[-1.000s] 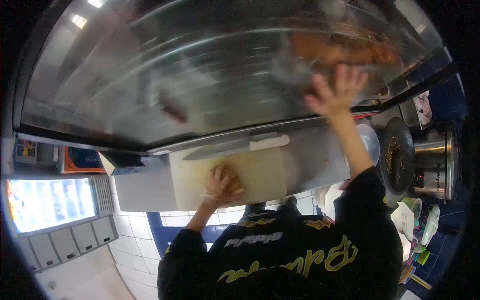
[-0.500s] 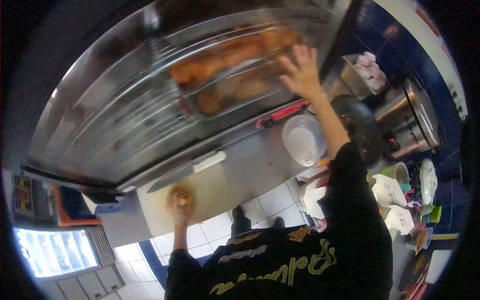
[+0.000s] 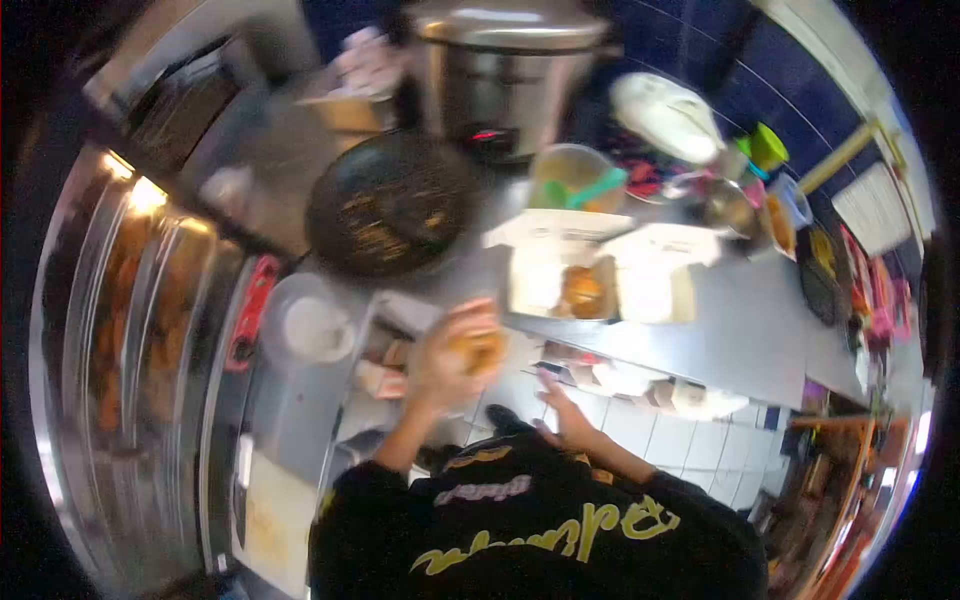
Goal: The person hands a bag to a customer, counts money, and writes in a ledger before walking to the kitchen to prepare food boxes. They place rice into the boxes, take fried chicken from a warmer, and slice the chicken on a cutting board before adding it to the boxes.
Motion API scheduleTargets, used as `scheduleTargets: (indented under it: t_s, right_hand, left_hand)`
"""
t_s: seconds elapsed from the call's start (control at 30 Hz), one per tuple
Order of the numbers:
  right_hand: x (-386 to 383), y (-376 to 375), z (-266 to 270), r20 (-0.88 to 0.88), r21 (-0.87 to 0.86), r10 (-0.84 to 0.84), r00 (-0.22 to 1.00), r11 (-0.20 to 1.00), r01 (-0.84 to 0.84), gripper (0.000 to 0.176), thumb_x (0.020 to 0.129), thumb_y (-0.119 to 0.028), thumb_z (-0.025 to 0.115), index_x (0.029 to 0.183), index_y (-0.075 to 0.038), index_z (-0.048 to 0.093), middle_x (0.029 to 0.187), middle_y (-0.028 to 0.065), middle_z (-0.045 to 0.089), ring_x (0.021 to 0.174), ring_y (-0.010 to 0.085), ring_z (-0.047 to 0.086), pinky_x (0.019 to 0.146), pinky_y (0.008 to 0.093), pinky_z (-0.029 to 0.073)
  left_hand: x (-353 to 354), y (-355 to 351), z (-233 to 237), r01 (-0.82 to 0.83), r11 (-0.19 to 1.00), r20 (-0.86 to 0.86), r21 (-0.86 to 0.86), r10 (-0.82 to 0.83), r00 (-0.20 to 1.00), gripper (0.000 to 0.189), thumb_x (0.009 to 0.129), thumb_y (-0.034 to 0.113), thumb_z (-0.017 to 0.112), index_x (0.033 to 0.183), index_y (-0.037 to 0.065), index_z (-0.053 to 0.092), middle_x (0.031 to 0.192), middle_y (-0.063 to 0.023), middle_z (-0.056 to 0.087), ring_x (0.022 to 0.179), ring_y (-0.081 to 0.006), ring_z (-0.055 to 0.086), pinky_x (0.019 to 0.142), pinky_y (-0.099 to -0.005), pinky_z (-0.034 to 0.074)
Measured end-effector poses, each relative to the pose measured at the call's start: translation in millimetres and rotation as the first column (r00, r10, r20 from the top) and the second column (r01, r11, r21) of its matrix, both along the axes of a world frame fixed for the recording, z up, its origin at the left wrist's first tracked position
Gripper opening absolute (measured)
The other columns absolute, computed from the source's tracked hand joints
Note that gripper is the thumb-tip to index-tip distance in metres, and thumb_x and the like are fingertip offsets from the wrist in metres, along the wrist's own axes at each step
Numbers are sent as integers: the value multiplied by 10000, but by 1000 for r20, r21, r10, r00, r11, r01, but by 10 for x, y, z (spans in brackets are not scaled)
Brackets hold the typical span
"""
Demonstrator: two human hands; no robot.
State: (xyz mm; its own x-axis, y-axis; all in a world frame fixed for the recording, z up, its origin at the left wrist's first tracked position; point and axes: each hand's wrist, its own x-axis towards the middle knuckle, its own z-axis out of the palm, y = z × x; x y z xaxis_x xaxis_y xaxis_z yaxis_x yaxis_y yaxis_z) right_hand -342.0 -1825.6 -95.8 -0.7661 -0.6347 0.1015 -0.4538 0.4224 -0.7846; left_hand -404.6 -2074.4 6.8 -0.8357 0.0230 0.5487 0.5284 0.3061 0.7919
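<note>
Far left of the open takeaway box (image 3: 560, 285) sits the glass display case (image 3: 120, 310), and a white bowl (image 3: 312, 328) is closer in. The dark pan (image 3: 390, 215) stands up and left of the box. Now the left hand (image 3: 455, 355) is curled around a golden fried piece (image 3: 480, 352), gripping it in the air just left of the box, level with its front edge. The right hand (image 3: 565, 408) hangs below the box, under the counter edge (image 3: 720, 365), fingers stretched out and holding nothing. Inside the box lies another fried piece (image 3: 583, 291).
</note>
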Motion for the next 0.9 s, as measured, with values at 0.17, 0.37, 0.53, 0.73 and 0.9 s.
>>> scheduleTargets:
  t_s: [0.17, 0.37, 0.53, 0.73, 0.9]
  right_hand:
    - [370, 1362, 137, -157, -20, -524, 837, 849, 528, 629, 734, 24, 571, 1284, -22, 269, 1353, 310, 267, 1262, 424, 292, 1036, 443, 291]
    - [654, 1707, 213, -223, -164, -760, 610, 646, 745, 580, 731, 38, 551, 1259, -7, 318, 1344, 286, 309, 1238, 410, 344, 1011, 443, 321]
    - [346, 1528, 411, -24, -168, -871, 490, 487, 857, 415, 768, 27, 530, 1174, 6, 449, 1205, 194, 485, 1063, 294, 509, 875, 350, 426]
    - [-648, 652, 912, 565, -495, -439, 698, 496, 713, 266, 846, -48, 553, 1106, -11, 509, 1005, 65, 573, 827, 103, 527, 722, 234, 429]
    - [-971, -362, 958, 562, -495, -52, 826, 779, 386, 139, 786, 35, 608, 890, -41, 555, 836, 22, 583, 645, 65, 520, 568, 176, 429]
  left_hand:
    - [-1058, 2269, -165, 332, 883, 83, -331, -323, 943, 345, 662, 213, 713, 939, 78, 557, 1130, -131, 555, 1103, -254, 499, 944, -407, 398]
    - [-1494, 3469, -813, 194, 687, 132, -700, -142, 981, 676, 653, 346, 718, 1200, 47, 455, 1171, -123, 505, 1033, -271, 497, 934, -379, 360]
    - [-1199, 2745, -98, 586, 810, 418, -24, -524, 742, 678, 786, 473, 580, 1252, 14, 399, 1255, -176, 445, 1128, -309, 456, 971, -466, 334]
    - [-471, 1375, 23, -92, 128, 143, 988, -971, 193, 703, 864, 588, 353, 1263, 11, 388, 1290, -182, 416, 1160, -314, 442, 960, -497, 369]
    - [220, 297, 220, -43, 121, 126, 992, -858, 498, 767, 854, 594, 358, 1352, 18, 266, 1369, -207, 313, 1251, -332, 341, 1013, -516, 290]
